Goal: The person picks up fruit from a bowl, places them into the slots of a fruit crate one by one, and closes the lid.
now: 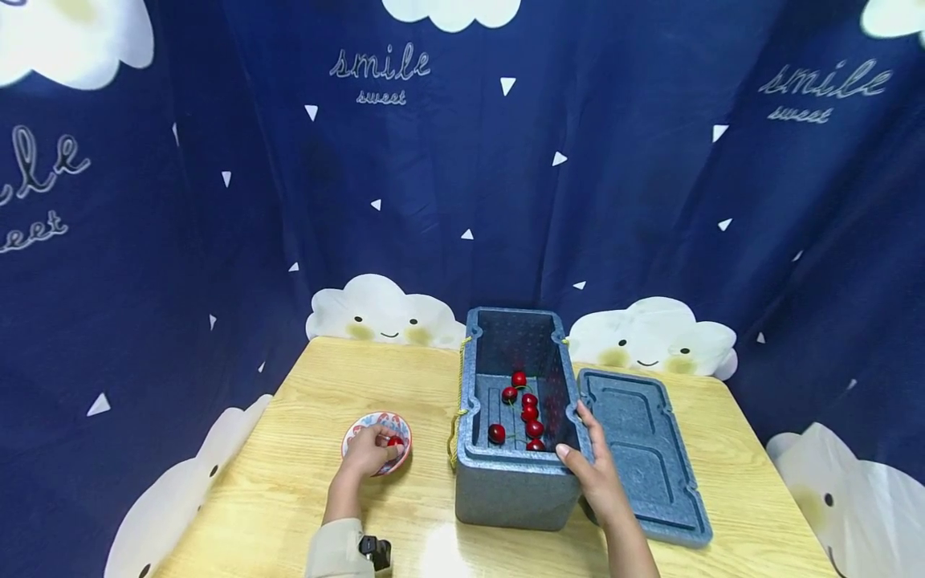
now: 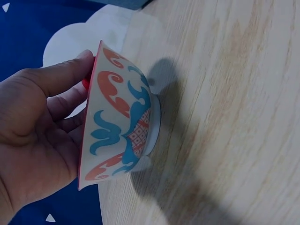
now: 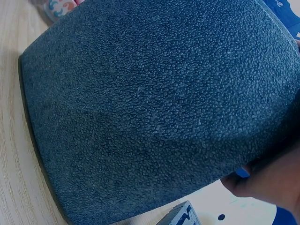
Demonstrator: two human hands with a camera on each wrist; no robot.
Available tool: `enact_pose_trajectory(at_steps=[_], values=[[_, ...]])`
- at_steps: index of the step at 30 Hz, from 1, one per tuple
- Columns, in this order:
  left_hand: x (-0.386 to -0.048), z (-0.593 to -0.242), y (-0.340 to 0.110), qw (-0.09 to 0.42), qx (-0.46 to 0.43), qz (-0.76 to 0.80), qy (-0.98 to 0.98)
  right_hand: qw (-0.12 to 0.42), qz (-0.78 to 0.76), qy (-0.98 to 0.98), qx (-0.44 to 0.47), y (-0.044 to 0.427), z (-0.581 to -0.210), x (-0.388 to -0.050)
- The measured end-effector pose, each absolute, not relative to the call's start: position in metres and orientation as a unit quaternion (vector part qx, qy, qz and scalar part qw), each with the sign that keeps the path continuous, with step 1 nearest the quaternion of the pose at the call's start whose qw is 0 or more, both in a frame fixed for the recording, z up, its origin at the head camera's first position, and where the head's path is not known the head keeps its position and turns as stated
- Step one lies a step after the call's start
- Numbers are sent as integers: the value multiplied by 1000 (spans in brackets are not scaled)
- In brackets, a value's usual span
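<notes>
A small patterned bowl [image 2: 117, 117] stands on the table at the left. Over its rim reaches my left hand [image 1: 370, 451], thumb and fingers pinching a red cherry [image 1: 394, 441] inside it; most of that cherry is hidden by the bowl wall in the left wrist view. Right of the bowl is a deep grey foam box [image 1: 513, 494] with several stemmed cherries [image 1: 530, 413] on its floor. My right hand [image 1: 596, 474] grips the box's near right corner, thumb on the rim and fingers along the side.
The box's grey lid [image 1: 643, 457] lies flat on the table just right of it. A yellow cord [image 1: 454, 437] hangs down the box's left side. Behind the wooden table [image 1: 289, 482] hangs a dark blue curtain [image 1: 462, 160] with clouds on it.
</notes>
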State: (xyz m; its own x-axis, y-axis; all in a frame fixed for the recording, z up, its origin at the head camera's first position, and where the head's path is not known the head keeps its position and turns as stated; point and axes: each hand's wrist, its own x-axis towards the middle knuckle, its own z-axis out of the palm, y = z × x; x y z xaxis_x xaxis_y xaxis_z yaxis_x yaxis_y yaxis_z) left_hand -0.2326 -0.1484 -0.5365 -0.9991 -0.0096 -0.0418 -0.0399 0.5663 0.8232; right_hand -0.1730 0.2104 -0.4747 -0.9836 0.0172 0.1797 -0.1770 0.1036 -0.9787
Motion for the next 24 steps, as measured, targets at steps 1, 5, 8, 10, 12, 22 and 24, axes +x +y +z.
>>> enact_pose_trajectory(at_steps=[1, 5, 8, 10, 12, 22, 24], values=[[-232, -536, -148, 20, -17, 472, 881, 73, 668, -739, 54, 210, -475, -173], [-230, -536, -149, 24, -24, 495, 868, 70, 669, -738, 51, 210, -476, -173], [-228, -534, -150, 13, -26, 492, 870, 67, 667, -741, 49, 210, -475, -172], [-228, -530, -150, 3, -29, 487, 873, 66, 665, -742, 47, 210, -474, -172], [-227, -526, -149, -3, -30, 488, 872, 65, 665, -742, 46, 210, -474, -172], [-231, -494, -143, -27, -17, 505, 863, 68, 669, -738, 51, 210, -473, -172], [-233, -489, -141, -28, -17, 509, 860, 71, 669, -738, 53, 210, -474, -172]])
